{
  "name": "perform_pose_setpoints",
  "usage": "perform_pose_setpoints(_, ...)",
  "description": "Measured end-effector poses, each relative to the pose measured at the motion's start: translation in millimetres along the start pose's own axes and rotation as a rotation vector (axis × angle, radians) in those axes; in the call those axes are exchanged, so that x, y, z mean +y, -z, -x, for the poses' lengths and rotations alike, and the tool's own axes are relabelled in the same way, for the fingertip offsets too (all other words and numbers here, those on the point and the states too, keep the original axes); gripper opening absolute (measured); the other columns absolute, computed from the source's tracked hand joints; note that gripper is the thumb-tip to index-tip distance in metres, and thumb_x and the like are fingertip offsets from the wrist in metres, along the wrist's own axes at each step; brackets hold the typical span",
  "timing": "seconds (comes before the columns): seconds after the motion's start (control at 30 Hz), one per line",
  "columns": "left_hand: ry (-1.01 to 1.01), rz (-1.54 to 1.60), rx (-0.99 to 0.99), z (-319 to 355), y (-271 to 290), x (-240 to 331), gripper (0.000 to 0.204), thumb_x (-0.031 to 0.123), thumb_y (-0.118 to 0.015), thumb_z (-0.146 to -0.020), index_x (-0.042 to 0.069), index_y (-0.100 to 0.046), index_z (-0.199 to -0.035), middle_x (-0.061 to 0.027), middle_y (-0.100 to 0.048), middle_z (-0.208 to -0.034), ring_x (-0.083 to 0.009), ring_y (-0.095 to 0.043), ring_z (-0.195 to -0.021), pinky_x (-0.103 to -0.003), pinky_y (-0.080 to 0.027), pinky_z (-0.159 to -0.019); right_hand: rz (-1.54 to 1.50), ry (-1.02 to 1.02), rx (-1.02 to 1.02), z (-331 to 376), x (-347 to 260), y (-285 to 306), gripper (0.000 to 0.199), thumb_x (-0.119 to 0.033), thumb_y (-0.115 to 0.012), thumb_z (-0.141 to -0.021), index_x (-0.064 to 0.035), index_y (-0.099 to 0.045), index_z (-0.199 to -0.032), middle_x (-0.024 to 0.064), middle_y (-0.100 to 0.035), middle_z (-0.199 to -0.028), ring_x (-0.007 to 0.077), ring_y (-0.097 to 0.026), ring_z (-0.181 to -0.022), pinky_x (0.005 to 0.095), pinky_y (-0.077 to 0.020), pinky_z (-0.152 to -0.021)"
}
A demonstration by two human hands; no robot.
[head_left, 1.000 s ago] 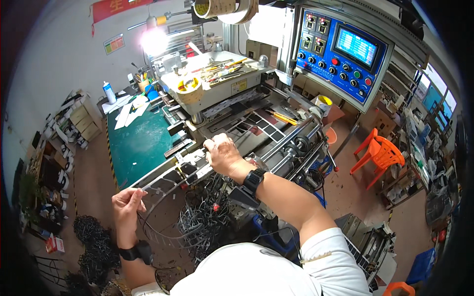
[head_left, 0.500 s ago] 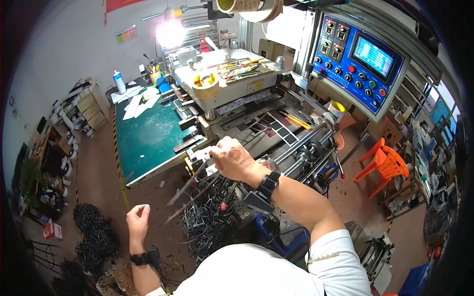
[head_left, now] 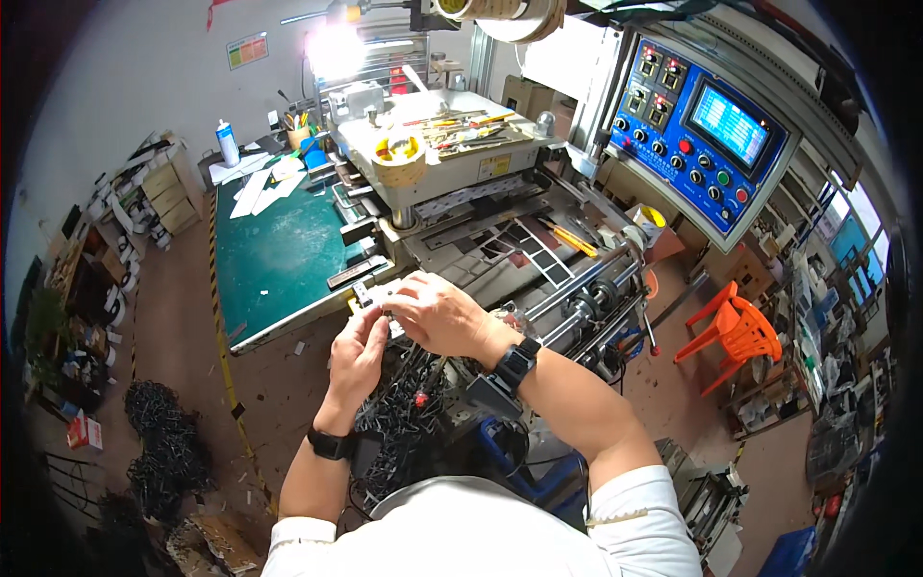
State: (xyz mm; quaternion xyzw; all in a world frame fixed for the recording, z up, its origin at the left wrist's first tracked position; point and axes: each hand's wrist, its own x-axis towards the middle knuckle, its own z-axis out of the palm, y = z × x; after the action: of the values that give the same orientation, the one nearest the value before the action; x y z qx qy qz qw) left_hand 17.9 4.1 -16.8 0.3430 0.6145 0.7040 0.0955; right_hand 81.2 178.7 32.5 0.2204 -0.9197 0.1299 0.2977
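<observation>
Workshop: pale wall, bright lamp (head_left: 336, 53), smooth green work surface (head_left: 284, 260) beside a press (head_left: 460, 173). Left hand (head_left: 356, 363) and right hand (head_left: 437, 313) meet at the press's near left corner, fingertips touching or nearly so. Fingers of both are curled inward; cannot tell whether anything is pinched between them. A small metallic fitting (head_left: 362, 292) shows just beyond the left fingertips, near the green surface's edge; contact uncertain.

Risks (judgement):
- Fingers block the view of the contact point, so a slip or misalignment could pass unnoticed.
- Control panel (head_left: 665, 120) has a lit screen; if the press is live, unexpected motion could pinch fingers.
- Tangle of dark strips (head_left: 394, 413) lies below the wrists; a loose end could snag the black wristband (head_left: 329, 444).
- Loose tools (head_left: 461, 135) on the press top could slide if jolted.

Materials: strips thin, curled, wiry-looking. Press head boxy, pale, hard-edged. Black rollers (head_left: 603, 291) round, on shiny straight rods. Tape roll (head_left: 399, 173) amber, cylindrical. Sheet (head_left: 540, 252) on the bed flat, gridded with dark rectangles. Chair (head_left: 738, 332) orange, apparently moulded plastic.
</observation>
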Motion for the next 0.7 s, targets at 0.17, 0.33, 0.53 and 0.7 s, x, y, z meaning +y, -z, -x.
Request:
perform_pose_setpoints(0.17,0.09,-0.028,-0.059,-1.9,6.5,-7.6,0.02,0.013,-0.056,-0.101,-0.003,-0.068,-0.102,0.0,-0.066,-0.083,-0.0036,-0.057,-0.071,-0.02,-0.047,-0.066,-0.053,0.024,0.026,-0.5,-3.3,1.5,0.033,-0.01,-0.064,-0.081,-0.0043,-0.062,-0.114,0.0132,-0.065,-0.104,0.0317,-0.06,-0.101,0.0406,-0.0477,-0.091)
perform_pose_setpoints(0.33,0.133,0.049,-0.012,7.7,26.8,13.7,0.019,0.012,-0.058,-0.099,-0.004,-0.069,-0.099,-0.0002,-0.066,-0.079,-0.0037,-0.056,-0.068,-0.021,-0.049,-0.065,-0.113,0.058,-0.001,-6.9,-13.3,18.6,0.036,-0.011,-0.065,-0.081,-0.0106,-0.064,-0.117,0.0099,-0.063,-0.103,0.0299,-0.059,-0.102,0.0424,-0.0459,-0.091)
perform_pose_setpoints(0.53,0.157,0.115,0.035,14.6,40.9,22.0,0.02,0.013,-0.059,-0.098,-0.004,-0.07,-0.095,-0.0002,-0.065,-0.076,-0.005,-0.056,-0.066,-0.023,-0.05,-0.067,0.014,-0.142,0.161,-6.1,-11.0,20.8,0.032,-0.013,-0.064,-0.082,-0.0105,-0.066,-0.113,0.0107,-0.061,-0.097,0.03,-0.058,-0.097,0.0438,-0.0446,-0.088)
perform_pose_setpoints(0.7,0.13,0.189,0.051,12.7,45.2,27.5,0.019,0.012,-0.06,-0.098,-0.003,-0.07,-0.093,-0.0006,-0.062,-0.071,-0.0074,-0.059,-0.067,-0.024,-0.05,-0.066,0.172,-0.7,0.145,8.1,12.9,-5.5,0.033,-0.021,-0.059,-0.088,-0.0019,-0.062,-0.114,0.0224,-0.061,-0.104,0.0381,-0.057,-0.101,0.0475,-0.0452,-0.091)
